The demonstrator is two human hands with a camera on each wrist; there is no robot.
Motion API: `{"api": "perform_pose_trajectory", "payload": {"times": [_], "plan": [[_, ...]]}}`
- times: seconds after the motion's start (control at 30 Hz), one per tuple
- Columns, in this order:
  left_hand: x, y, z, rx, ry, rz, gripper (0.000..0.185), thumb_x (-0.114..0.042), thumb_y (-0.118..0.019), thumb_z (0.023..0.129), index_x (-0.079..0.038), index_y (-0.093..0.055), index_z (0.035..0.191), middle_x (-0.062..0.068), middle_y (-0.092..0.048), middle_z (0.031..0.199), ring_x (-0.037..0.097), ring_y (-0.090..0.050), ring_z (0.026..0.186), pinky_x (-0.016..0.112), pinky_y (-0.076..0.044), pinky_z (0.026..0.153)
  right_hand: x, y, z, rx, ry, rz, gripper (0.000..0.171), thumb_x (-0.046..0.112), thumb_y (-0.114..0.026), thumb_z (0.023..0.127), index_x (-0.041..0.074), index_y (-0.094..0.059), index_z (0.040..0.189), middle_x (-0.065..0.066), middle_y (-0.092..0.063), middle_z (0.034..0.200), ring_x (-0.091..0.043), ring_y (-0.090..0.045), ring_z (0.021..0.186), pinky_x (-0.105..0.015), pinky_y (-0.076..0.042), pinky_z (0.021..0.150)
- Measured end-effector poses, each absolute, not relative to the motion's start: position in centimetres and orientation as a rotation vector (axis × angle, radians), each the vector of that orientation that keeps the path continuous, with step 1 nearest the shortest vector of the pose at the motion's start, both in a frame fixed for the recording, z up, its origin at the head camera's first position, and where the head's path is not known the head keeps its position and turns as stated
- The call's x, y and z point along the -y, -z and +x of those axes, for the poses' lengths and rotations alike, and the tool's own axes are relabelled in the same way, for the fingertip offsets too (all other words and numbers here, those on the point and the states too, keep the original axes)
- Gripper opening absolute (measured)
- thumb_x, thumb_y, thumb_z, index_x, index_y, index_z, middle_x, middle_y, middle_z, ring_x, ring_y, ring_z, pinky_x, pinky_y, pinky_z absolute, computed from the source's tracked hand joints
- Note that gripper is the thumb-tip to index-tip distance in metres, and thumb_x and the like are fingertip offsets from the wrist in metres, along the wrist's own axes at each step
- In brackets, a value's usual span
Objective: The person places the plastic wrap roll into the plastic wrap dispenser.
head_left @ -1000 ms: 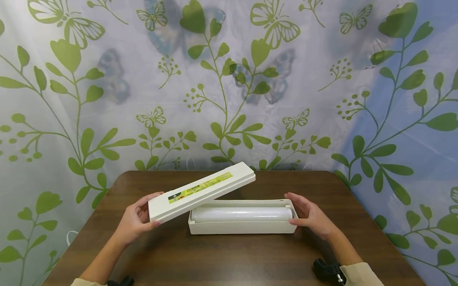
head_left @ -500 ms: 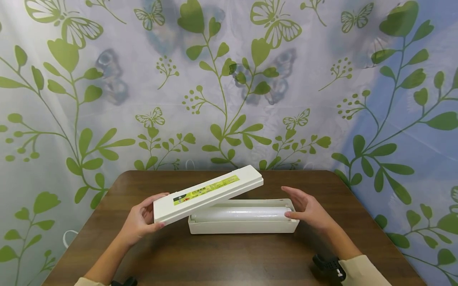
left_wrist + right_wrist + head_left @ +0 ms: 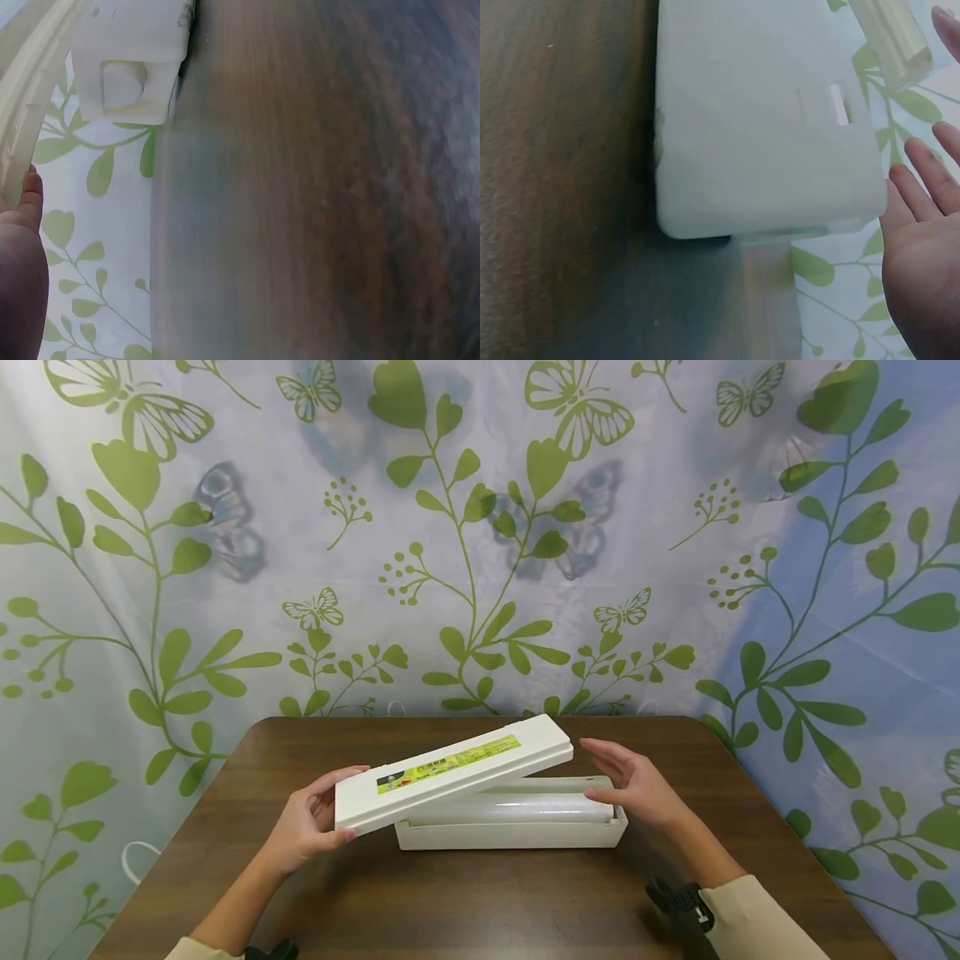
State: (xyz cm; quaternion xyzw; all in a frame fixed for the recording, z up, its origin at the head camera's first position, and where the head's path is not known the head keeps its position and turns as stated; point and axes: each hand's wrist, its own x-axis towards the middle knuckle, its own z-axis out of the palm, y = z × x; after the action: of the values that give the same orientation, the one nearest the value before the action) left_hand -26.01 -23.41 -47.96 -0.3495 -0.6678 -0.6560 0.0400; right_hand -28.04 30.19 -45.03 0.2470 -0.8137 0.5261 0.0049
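The left hand [image 3: 303,822] grips one end of a long white lid [image 3: 450,768] with a yellow-green label, tilted over the white box [image 3: 510,835] on the table [image 3: 450,902], while the right hand [image 3: 633,781] hovers open-fingered near the lid's far end.

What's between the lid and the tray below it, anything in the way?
Nothing visible. The left hand holds the lid tilted over the tray, its right end higher. Only the film roll lies in the tray, below its rim. The right hand hovers open near the lid's right end, not touching.
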Motion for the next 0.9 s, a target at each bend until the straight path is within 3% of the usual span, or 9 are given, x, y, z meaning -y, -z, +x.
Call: {"api": "perform_pose_trajectory", "payload": {"times": [0.07,0.13,0.2,0.37,0.53,0.7,0.9], "plan": [[23.4,48.0,-26.3,2.048,2.013,-1.088,0.074,0.017,-0.075,0.074,0.011,-0.047,0.142,0.018,-0.053,0.149,0.011,-0.059,0.122,0.021,-0.054,0.093,-29.9,44.9,-28.4,2.532,-1.671,0.799,0.078,0.008,-0.08,0.088,0.005,-0.041,0.155,-0.023,-0.039,0.161,-0.017,-0.043,0.147,-0.016,-0.04,0.112],[23.4,47.9,-26.6,2.052,2.012,-1.1,0.074,0.016,-0.075,0.074,0.011,-0.047,0.142,0.02,-0.052,0.149,0.011,-0.059,0.123,0.021,-0.054,0.093,-29.7,44.7,-28.7,2.518,-1.692,0.822,0.078,0.007,-0.079,0.088,0.003,-0.039,0.155,-0.025,-0.037,0.161,-0.024,-0.042,0.148,-0.016,-0.04,0.112],[23.3,47.9,-26.9,2.056,2.013,-1.112,0.074,0.016,-0.075,0.074,0.011,-0.047,0.142,0.023,-0.051,0.149,0.011,-0.059,0.123,0.021,-0.054,0.093,-29.4,44.5,-29.0,2.512,-1.708,0.831,0.079,0.006,-0.079,0.088,0.002,-0.038,0.155,-0.026,-0.036,0.161,-0.02,-0.044,0.147,-0.016,-0.041,0.111],[23.2,47.9,-27.6,2.064,2.022,-1.149,0.073,0.013,-0.076,0.075,0.01,-0.048,0.142,0.027,-0.05,0.148,0.012,-0.06,0.122,0.021,-0.054,0.093,-29.0,44.1,-29.7,2.519,-1.735,0.844,0.08,0.004,-0.079,0.087,0.002,-0.037,0.155,-0.026,-0.036,0.161,0.006,-0.047,0.136,-0.014,-0.042,0.109],[22.9,48.1,-27.9,2.04,2.034,-1.218,0.073,0.014,-0.075,0.074,0.012,-0.047,0.141,0.027,-0.05,0.148,0.014,-0.06,0.121,0.022,-0.055,0.092,-28.8,43.7,-30.2,2.523,-1.767,0.901,0.083,0.003,-0.08,0.086,0.002,-0.035,0.157,-0.025,-0.034,0.162,0.0,-0.049,0.137,-0.015,-0.045,0.107],[22.6,48.1,-28.0,2.04,2.053,-1.244,0.072,0.012,-0.074,0.075,0.012,-0.047,0.141,0.026,-0.05,0.149,0.015,-0.06,0.121,0.023,-0.056,0.092,-28.8,43.5,-30.6,2.547,-1.746,0.945,0.087,0.004,-0.081,0.085,0.003,-0.033,0.158,-0.025,-0.034,0.162,0.005,-0.044,0.139,-0.015,-0.046,0.105],[22.5,48.1,-28.0,2.069,2.073,-1.238,0.072,0.011,-0.075,0.076,0.009,-0.047,0.142,0.024,-0.05,0.15,0.014,-0.06,0.121,0.024,-0.056,0.091,-28.7,43.3,-30.7,2.55,-1.78,0.992,0.091,0.001,-0.083,0.081,0.004,-0.034,0.157,-0.015,-0.038,0.161,-0.001,-0.042,0.143,-0.017,-0.046,0.106]]}}
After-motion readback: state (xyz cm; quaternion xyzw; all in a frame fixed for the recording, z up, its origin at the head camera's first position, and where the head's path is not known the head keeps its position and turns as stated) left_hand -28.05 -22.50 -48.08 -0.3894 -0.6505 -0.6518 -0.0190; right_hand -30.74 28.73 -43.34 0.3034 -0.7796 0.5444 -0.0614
